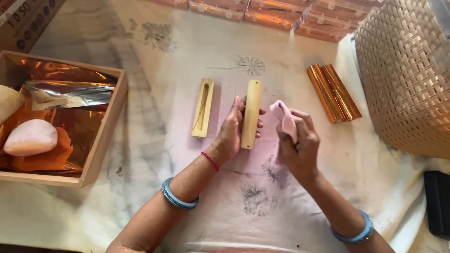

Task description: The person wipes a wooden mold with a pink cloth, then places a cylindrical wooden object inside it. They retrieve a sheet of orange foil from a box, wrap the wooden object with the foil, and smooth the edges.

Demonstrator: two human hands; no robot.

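Fingers of the left hand (232,131) are clamped around a pale wooden bar (251,115), held lengthwise above the cloth-covered table (140,140). The right hand (300,145) pinches a lump of pink dough (287,122) just beside the bar; a slotted wooden mould half (203,114) lies to the left, copper foil rolls (333,93) to the right, a wooden tray (105,126) at far left

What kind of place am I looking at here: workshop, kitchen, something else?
Probably a small handcraft workbench: a stained cloth-covered table, wooden mould pieces, rolls of copper foil and a wooden tray lined with foil.
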